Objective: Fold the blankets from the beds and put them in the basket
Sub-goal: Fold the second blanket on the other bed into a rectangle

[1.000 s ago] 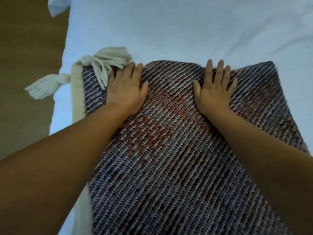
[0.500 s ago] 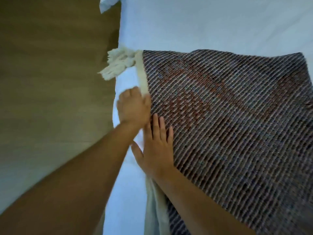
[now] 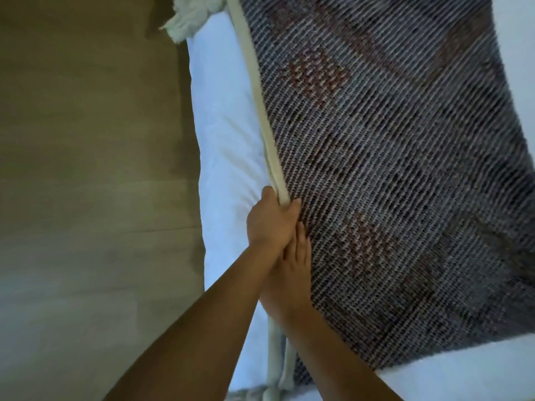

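A woven blanket (image 3: 390,169) in dark grey with rust-red patches lies folded on the white bed (image 3: 223,134). Its cream border (image 3: 260,111) runs along the left side, ending in white tassels (image 3: 188,15) at the top left. My left hand (image 3: 269,224) is closed around the cream border at the blanket's left edge. My right hand (image 3: 292,267) lies just below it, fingers together and flat against the same edge, partly under the left wrist. No basket is in view.
A wooden floor (image 3: 86,169) fills the left half of the view, beside the bed's edge. White sheet shows at the bottom right (image 3: 463,371). More cream fringe (image 3: 275,371) hangs near the bottom, between my forearms.
Both hands have slid from the blanket's top surface to its left edge. The left hand has closed on the cream border. The view has shifted left and closer.
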Tool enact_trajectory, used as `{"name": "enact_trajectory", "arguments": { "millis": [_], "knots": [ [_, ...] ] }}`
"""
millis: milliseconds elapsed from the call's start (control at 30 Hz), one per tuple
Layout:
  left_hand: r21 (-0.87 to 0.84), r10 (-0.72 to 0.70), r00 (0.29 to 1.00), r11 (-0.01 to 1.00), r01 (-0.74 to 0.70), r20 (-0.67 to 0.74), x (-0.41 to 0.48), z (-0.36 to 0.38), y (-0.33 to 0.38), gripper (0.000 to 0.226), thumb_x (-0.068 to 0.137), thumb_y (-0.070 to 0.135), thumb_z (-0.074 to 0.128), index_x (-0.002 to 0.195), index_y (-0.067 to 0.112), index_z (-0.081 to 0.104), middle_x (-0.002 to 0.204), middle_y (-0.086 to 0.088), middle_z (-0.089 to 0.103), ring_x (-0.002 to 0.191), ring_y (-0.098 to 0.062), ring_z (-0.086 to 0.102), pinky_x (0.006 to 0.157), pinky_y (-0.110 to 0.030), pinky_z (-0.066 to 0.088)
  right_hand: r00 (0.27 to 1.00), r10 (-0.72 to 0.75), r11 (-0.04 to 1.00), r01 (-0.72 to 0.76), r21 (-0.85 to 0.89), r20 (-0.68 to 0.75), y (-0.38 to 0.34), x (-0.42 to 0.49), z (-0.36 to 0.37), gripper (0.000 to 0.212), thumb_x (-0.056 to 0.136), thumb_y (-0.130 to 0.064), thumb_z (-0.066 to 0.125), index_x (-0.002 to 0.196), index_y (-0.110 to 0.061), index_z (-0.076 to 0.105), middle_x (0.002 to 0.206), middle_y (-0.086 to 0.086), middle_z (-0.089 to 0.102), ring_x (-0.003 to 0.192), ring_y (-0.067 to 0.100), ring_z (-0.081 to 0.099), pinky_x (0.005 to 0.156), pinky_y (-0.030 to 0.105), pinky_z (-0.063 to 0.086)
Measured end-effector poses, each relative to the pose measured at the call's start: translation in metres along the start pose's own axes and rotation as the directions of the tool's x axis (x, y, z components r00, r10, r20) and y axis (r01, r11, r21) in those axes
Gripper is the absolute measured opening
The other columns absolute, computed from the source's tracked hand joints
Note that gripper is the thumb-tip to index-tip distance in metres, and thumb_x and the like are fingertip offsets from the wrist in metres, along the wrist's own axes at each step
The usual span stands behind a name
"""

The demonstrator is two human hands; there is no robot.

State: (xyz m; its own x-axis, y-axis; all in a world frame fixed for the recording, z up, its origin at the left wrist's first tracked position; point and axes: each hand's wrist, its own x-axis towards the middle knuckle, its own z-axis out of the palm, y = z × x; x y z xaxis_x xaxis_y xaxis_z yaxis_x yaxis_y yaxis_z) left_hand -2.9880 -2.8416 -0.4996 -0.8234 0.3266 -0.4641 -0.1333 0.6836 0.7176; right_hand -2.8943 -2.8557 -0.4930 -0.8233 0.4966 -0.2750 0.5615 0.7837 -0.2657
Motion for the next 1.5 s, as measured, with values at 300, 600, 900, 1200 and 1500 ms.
{"name": "enact_trajectory", "arguments": {
  "millis": [300,600,900,1200,1500],
  "knots": [
    [-0.180,0.006,0.970,0.982,-0.051,-0.243,-0.083,0.026,-0.025,0.032,0.087,0.025,0.060,0.109,0.010,0.043,0.110,-0.002,0.045,0.074,0.002,0.041,0.068,-0.014,0.034,0.981,0.181,0.958,-0.159,0.237,-0.073,0.043,-0.087,0.008,0.029,0.084,-0.034,0.060,0.094,-0.006,0.059,0.092,0.011,0.060,0.090,0.028,0.057,0.084,0.037,0.046],
    [-0.163,-0.203,0.950,0.972,0.167,-0.237,-0.113,0.014,-0.054,0.025,0.092,0.028,0.051,0.072,0.014,0.047,0.070,0.006,0.051,0.073,-0.016,0.048,0.061,-0.022,0.030,0.980,-0.119,0.962,0.075,0.261,0.157,0.035,-0.099,0.020,0.022,0.093,-0.011,0.043,0.113,-0.011,0.054,0.110,0.008,0.063,0.097,0.020,0.062,0.082,0.028,0.046],
    [-0.148,-0.296,0.954,0.946,0.288,-0.037,-0.153,0.026,-0.072,0.042,0.084,0.042,0.061,0.109,0.012,0.046,0.089,0.001,0.054,0.086,-0.021,0.054,0.075,-0.030,0.040,0.975,0.061,0.660,-0.200,0.724,0.214,0.056,-0.144,0.011,0.012,0.085,-0.005,0.049,0.091,-0.008,0.059,0.092,0.006,0.060,0.085,0.019,0.055,0.075,0.024,0.040],
    [0.082,-0.276,0.961,0.958,0.275,-0.002,-0.232,0.044,-0.111,0.036,0.087,0.044,0.056,0.075,0.012,0.048,0.065,0.001,0.053,0.078,-0.030,0.059,0.063,-0.031,0.036,0.833,0.465,0.416,-0.504,0.757,0.299,0.096,-0.183,0.004,0.019,0.086,-0.018,0.055,0.068,-0.014,0.054,0.065,-0.005,0.055,0.063,0.012,0.051,0.059,0.024,0.036],
    [0.526,0.189,0.979,0.827,-0.198,0.070,-0.242,0.029,-0.075,0.076,0.081,0.046,0.061,0.143,0.016,0.028,0.141,-0.009,0.035,0.130,-0.027,0.032,0.105,-0.042,0.029,0.614,0.469,-0.330,-0.545,0.771,0.635,0.110,-0.175,-0.014,0.020,0.087,-0.029,0.061,0.093,-0.010,0.063,0.098,0.009,0.067,0.091,0.024,0.063,0.081,0.036,0.052]
  ]
}}
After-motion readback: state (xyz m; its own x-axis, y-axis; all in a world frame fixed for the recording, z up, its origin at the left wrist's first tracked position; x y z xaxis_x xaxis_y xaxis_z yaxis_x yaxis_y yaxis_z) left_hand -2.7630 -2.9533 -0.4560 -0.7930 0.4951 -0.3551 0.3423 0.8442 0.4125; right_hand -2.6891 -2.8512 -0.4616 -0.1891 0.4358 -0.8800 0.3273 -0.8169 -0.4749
